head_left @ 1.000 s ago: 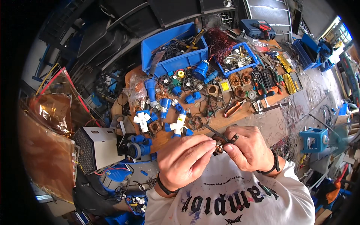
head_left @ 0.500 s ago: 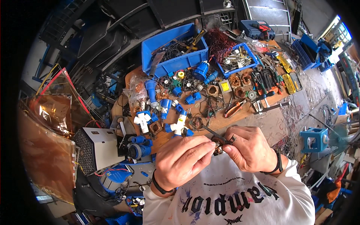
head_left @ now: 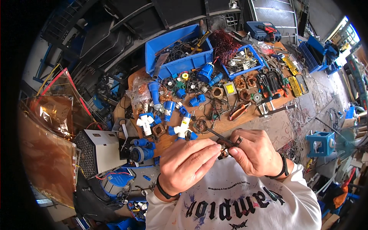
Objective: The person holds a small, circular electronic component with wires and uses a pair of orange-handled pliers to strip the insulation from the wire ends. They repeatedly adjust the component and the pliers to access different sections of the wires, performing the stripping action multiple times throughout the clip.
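Close in front of my chest, my left hand and my right hand meet over a small work piece. The right one is closed around a dark cable-like strip, which slants away to the upper left toward the table edge. Copper-coloured bits show between the hands, at the strip's near end. Pinched together, my left fingertips touch that spot; whatever they hold is mostly hidden by the fingers. White and blue connectors, one a cross-shaped connector, lie just beyond my left hand.
A wooden table carries orange-handled pliers, several hand tools and loose fittings. A big blue crate of cables and a smaller blue tray of metal parts stand at the back. A blue stool is at right.
The dark strip and the right fingers have shifted very slightly. Both hands keep nearly the same place and grip.
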Action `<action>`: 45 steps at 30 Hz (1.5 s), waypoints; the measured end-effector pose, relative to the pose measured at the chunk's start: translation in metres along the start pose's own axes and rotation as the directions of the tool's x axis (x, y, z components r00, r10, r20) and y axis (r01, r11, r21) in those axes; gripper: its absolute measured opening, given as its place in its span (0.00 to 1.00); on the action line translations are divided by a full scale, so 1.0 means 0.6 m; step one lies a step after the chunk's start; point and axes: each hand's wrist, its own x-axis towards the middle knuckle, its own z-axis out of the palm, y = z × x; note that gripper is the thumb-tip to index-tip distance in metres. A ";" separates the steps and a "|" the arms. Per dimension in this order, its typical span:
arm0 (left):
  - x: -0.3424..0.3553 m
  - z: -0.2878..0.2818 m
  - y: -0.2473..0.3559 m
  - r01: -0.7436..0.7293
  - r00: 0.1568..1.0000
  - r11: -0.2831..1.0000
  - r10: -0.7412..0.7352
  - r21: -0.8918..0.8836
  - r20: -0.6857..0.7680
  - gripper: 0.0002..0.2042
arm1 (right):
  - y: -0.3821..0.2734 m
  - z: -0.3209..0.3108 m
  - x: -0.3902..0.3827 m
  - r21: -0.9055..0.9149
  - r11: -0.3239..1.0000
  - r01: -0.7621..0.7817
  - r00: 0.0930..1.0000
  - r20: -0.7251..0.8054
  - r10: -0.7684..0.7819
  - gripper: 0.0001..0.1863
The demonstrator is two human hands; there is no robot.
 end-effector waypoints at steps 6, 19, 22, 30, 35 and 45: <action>0.000 0.007 0.008 0.082 0.995 0.995 -0.085 -0.057 -0.060 0.14 | 0.008 0.007 -0.005 0.221 0.969 -0.112 0.994 0.005 0.113 0.17; -0.013 0.029 0.029 0.277 0.955 0.952 -0.288 -0.131 -0.070 0.16 | -0.005 0.022 -0.008 0.512 0.797 -0.321 0.942 0.085 0.325 0.19; -0.018 0.036 0.030 0.309 0.942 0.938 -0.325 -0.159 -0.085 0.15 | -0.002 0.032 -0.015 0.393 0.864 -0.316 0.943 0.029 0.332 0.18; -0.026 0.046 0.035 0.350 0.921 0.911 -0.377 -0.218 -0.098 0.14 | 0.002 0.042 -0.022 0.236 0.950 -0.205 0.970 -0.082 0.230 0.17; -0.026 0.050 0.034 0.334 0.925 0.917 -0.363 -0.217 -0.112 0.11 | 0.006 0.045 -0.024 0.207 0.963 -0.172 0.977 -0.092 0.194 0.17; -0.029 0.055 0.034 0.328 0.919 0.908 -0.371 -0.260 -0.136 0.14 | -0.003 0.039 -0.016 0.228 0.963 -0.147 0.979 -0.103 0.174 0.13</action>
